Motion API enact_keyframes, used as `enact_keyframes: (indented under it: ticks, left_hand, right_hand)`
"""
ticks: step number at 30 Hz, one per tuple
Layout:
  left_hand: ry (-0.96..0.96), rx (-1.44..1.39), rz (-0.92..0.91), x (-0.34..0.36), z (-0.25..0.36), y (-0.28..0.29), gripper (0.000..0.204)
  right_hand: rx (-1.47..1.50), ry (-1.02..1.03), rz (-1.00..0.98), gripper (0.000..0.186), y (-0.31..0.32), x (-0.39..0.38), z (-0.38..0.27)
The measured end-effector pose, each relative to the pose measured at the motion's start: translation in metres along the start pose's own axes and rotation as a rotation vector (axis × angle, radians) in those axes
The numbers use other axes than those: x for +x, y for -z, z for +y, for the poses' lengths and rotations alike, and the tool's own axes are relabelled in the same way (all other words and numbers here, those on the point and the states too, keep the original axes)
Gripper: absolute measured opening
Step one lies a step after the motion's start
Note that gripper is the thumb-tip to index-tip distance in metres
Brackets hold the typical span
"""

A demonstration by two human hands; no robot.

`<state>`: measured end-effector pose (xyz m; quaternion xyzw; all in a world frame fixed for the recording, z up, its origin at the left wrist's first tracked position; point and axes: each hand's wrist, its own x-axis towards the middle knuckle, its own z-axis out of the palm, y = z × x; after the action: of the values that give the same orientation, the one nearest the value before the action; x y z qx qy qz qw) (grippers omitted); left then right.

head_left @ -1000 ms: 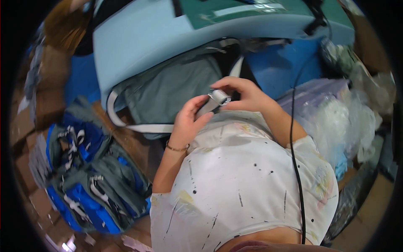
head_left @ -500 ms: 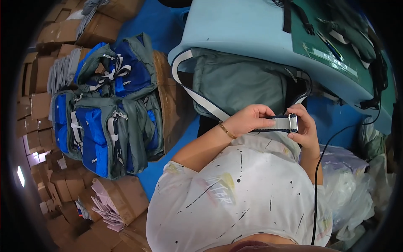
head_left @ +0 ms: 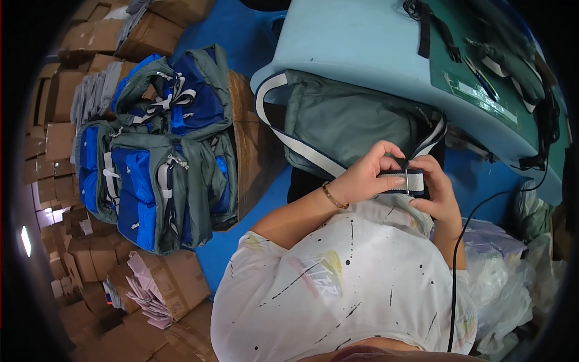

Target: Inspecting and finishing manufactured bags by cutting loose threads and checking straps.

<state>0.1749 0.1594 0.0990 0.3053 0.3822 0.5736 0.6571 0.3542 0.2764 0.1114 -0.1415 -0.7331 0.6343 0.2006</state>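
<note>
Far left of the left grip (head_left: 369,176), stacked cardboard boxes (head_left: 60,139), with a sheaf of grey flat pieces (head_left: 96,99) among them; nearer, blue-and-grey bags (head_left: 136,205) packed side by side, backed on the grip's side by a brown carton (head_left: 244,151); below these, well left of the grip, an open carton (head_left: 184,277) with pink flat pieces (head_left: 148,295) at its mouth; then a stretch of blue floor (head_left: 205,265); just beyond the left grip and a little to its left, a grey-green bag (head_left: 356,120), partly under the table (head_left: 356,42), with a white strap (head_left: 301,148) edged in navy curving down behind the grip; directly behind the left grip, on the wrist, a gold-toned bracelet (head_left: 333,196); with the left grip, nearly closed, pinches the white strap between thumb and fingers; between the two grips, a metal buckle (head_left: 407,182) set across the strap; with the right grip (head_left: 435,188), half curled, spans the strap at the buckle's right side, thumb below and fingertips above; firmness of that hold impossible to tell; beyond the right grip and to its right, on the table, a green mat (head_left: 443,69), black straps (head_left: 424,36), a slim tool (head_left: 480,77) and a padded grey piece (head_left: 520,72); right of and below the right grip, a black cable (head_left: 453,289), then clear plastic bags (head_left: 497,277).
</note>
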Motion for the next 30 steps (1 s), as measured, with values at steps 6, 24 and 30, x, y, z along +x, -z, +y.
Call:
enact_keyframes:
  ticks: [6,24,30]
  left_hand:
    - [-0.289,0.626,-0.065,-0.007,0.028,-0.014,0.069]
    - [-0.664,1.196,0.112,0.009,0.029,-0.008,0.057]
    - [-0.529,1.474,0.372,0.013,0.029,0.055,0.051]
  right_hand:
    - [-0.203,0.204,0.032,0.051,0.009,0.002,-0.003]
    - [0.094,0.536,0.407,0.047,0.021,-0.004,-0.032]
    - [0.991,0.779,0.316,0.053,0.099,-0.023,-0.055]
